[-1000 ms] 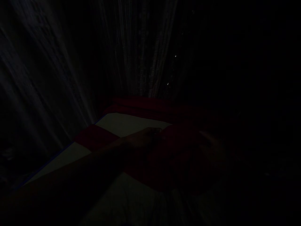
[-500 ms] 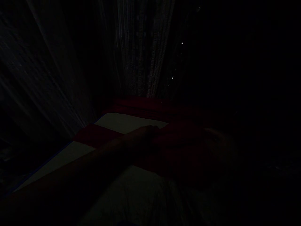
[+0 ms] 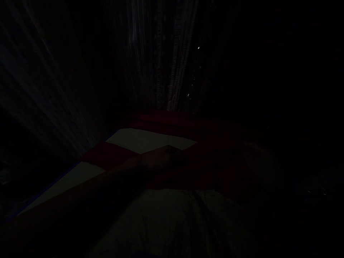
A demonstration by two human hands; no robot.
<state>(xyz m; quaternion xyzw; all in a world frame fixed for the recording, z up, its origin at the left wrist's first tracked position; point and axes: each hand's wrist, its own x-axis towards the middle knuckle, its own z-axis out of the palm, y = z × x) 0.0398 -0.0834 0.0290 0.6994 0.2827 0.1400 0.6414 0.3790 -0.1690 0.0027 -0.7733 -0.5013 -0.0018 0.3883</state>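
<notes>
Super dark shot, so take this with a grain of salt. The left hand reaches in from the near left and lies on the red cloth, which is spread across a pale sheet on what looks like a bed. Whether the grip is pinched on the fabric or the fingers are just flat on it, I can't tell, too murky. The right hand is only a faint shape at the right end of the cloth, and its grip can't be made out either.

Compared with a second ago, the near edge of the red cloth has pulled back toward the far side and now runs straighter, with more pale sheet showing in front. The left hand has barely shifted. To me that reads as the cloth getting folded or smoothed. A striped curtain hangs behind.
</notes>
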